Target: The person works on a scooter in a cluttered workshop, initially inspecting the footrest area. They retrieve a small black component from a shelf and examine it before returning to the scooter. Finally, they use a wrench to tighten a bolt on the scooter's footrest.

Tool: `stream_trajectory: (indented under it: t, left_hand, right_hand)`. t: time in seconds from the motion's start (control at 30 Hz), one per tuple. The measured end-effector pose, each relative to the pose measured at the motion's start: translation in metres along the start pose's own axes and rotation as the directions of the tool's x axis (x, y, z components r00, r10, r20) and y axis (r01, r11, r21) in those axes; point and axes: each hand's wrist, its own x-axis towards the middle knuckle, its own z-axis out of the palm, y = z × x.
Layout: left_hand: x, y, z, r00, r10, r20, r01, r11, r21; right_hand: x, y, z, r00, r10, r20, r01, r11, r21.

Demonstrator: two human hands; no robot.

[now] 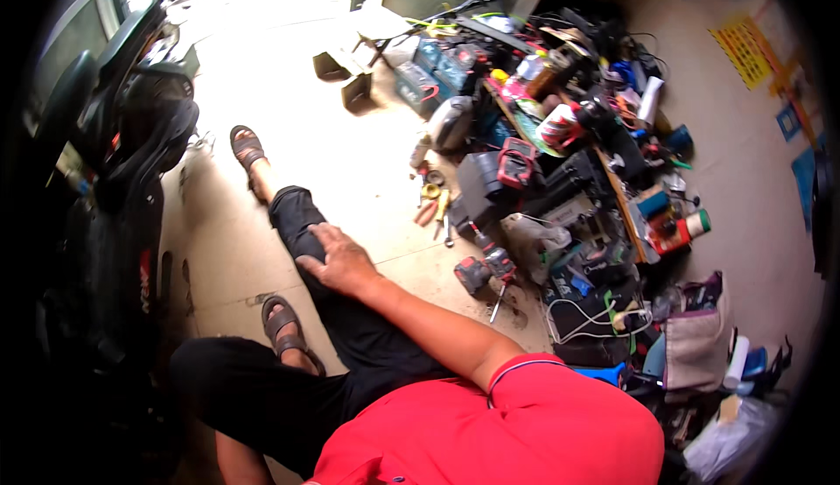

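Note:
My right hand (337, 262) rests on the black trouser leg (311, 240) of my outstretched right leg, its fingers apart and holding nothing. Only part of my left arm shows at the lower edge, below my bent knee (210, 371); that hand is out of sight. To the right of my right hand, a cordless drill (494, 259) lies on the floor. Beyond it are pliers (427, 210), a wrench (446, 227) and a red multimeter (516, 161) on a dark case. My sandalled feet (248, 148) are on the pale floor.
A dark scooter (122, 179) stands close on my left. A dense pile of tools, toolboxes (420, 82), cans, cables and a board runs along the right wall (744, 179). A canvas bag (691, 354) is at the lower right, an open cardboard box (346, 73) near the doorway.

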Motion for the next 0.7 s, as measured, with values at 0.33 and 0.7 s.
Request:
stream_trajectory:
  t: [0.33, 0.7]
  left_hand:
    - [-0.017, 0.046, 0.019, 0.992, 0.092, 0.087, -0.113, 0.954, 0.279]
    - [-0.049, 0.071, 0.051, 0.958, 0.137, 0.252, -0.239, 0.868, 0.435]
  right_hand:
    - [-0.054, -0.019, 0.006, 0.988, 0.023, 0.152, -0.045, 0.989, 0.140]
    - [-0.110, -0.015, -0.159, 0.953, 0.017, -0.301, 0.120, 0.895, 0.430]
